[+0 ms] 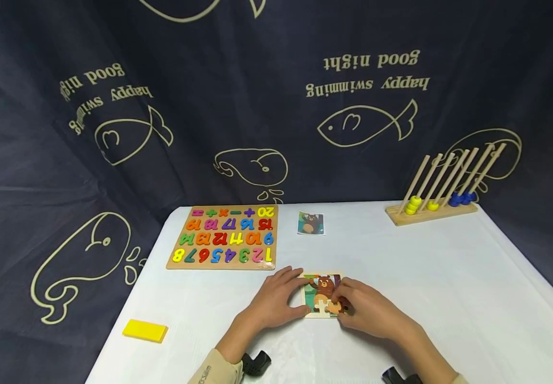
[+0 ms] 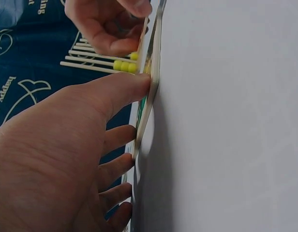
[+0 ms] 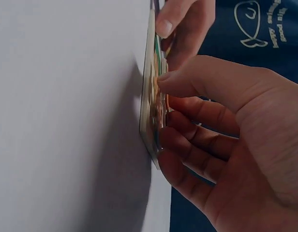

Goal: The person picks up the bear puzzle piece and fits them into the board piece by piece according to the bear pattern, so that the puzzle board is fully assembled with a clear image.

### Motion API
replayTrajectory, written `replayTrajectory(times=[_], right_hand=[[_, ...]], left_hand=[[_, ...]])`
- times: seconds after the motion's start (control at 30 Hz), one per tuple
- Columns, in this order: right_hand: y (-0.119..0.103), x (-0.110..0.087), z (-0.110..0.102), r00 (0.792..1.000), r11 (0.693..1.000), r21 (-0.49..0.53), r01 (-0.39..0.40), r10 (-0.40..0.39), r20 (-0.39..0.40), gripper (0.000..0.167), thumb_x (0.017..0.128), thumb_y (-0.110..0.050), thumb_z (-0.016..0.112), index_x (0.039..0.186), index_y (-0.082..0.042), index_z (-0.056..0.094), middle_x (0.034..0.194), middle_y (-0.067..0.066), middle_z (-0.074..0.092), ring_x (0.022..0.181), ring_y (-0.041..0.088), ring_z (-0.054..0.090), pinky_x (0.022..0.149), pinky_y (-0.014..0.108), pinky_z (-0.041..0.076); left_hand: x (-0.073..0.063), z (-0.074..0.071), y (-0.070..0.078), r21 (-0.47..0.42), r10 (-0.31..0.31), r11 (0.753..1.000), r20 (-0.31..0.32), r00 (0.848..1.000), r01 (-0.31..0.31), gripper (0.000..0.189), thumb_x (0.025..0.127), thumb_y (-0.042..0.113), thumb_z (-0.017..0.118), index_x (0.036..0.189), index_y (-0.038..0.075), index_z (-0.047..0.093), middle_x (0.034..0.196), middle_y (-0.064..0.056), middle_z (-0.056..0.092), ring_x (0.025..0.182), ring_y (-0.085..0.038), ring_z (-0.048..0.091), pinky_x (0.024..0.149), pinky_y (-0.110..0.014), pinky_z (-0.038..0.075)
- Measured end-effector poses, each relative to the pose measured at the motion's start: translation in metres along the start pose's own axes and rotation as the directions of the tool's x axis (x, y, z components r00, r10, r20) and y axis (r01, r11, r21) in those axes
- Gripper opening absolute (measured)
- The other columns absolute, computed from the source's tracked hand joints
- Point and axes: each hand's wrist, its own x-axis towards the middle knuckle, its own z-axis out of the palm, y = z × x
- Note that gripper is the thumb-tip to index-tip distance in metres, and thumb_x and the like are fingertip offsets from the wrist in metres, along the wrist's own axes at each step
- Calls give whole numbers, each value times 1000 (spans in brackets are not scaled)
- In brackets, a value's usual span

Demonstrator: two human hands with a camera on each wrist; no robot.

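Note:
A small square bear jigsaw puzzle (image 1: 312, 293) lies in its pale tray on the white table. My left hand (image 1: 276, 298) rests at its left side, fingers fairly straight, with the thumb and index fingertip touching the board. In the left wrist view the left thumb (image 2: 125, 89) presses on the board's edge. My right hand (image 1: 370, 309) pinches an orange-brown puzzle piece (image 1: 334, 308) over the lower right part of the picture. A pale gap (image 1: 322, 306) shows beside that piece. From the right wrist, the right hand's fingers (image 3: 197, 130) are bent and partly hide the piece.
A wooden number board (image 1: 223, 237) lies at the back left, with a bear picture card (image 1: 310, 223) to its right. A pegged bead counter (image 1: 432, 208) stands at the back right. A yellow block (image 1: 145, 330) lies near the left edge. Dark printed cloth (image 1: 257, 106) hangs behind.

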Motion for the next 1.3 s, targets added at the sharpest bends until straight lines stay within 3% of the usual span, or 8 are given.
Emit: replayTrajectory(times=[0.33, 0.7, 0.93, 1.07, 1.3], right_hand=[[-4, 13, 7, 998, 999, 5, 54, -54, -10, 20, 77, -22, 75, 96, -19, 67, 90, -12, 51, 72, 3, 45, 64, 25, 42], [-4, 19, 12, 999, 1000, 11, 29, -29, -18, 23, 77, -24, 76, 98, -19, 69, 93, -11, 53, 80, 6, 50, 72, 30, 47], [-2, 18, 12, 999, 993, 110, 34, -37, 20, 20, 80, -21, 75, 98, -18, 67, 91, -9, 52, 75, 6, 49, 65, 24, 45], [1, 17, 12, 999, 987, 155, 41, -41, -2, 14, 85, -17, 70, 98, -18, 65, 93, -10, 53, 76, 5, 50, 67, 24, 45], [10, 14, 13, 998, 974, 223, 29, -17, -58, 12, 86, -9, 68, 92, -18, 61, 87, -9, 53, 72, 6, 49, 63, 23, 44]], left_hand=[[1, -2, 2, 7, -2, 1000, 8, 1000, 2, 63, 85, 58, 62, 138, 26, 53, 149, 1, 39, 140, -24, 27, 106, -50, 30], [4, -2, 4, 18, -31, 999, 3, 1000, 31, 63, 83, 55, 63, 138, 26, 53, 149, 2, 38, 140, -22, 27, 107, -48, 30], [3, 5, 10, -5, -64, 998, -67, 996, 64, 55, 87, 54, 60, 133, 23, 58, 145, 0, 44, 137, -26, 32, 104, -51, 33], [3, 7, 16, -25, -90, 996, -117, 989, 88, 52, 88, 53, 60, 128, 20, 61, 142, -3, 48, 135, -29, 35, 103, -52, 34], [4, 9, 21, -10, -99, 995, -125, 987, 98, 51, 88, 52, 60, 127, 19, 60, 142, -4, 48, 135, -31, 34, 105, -51, 32]])
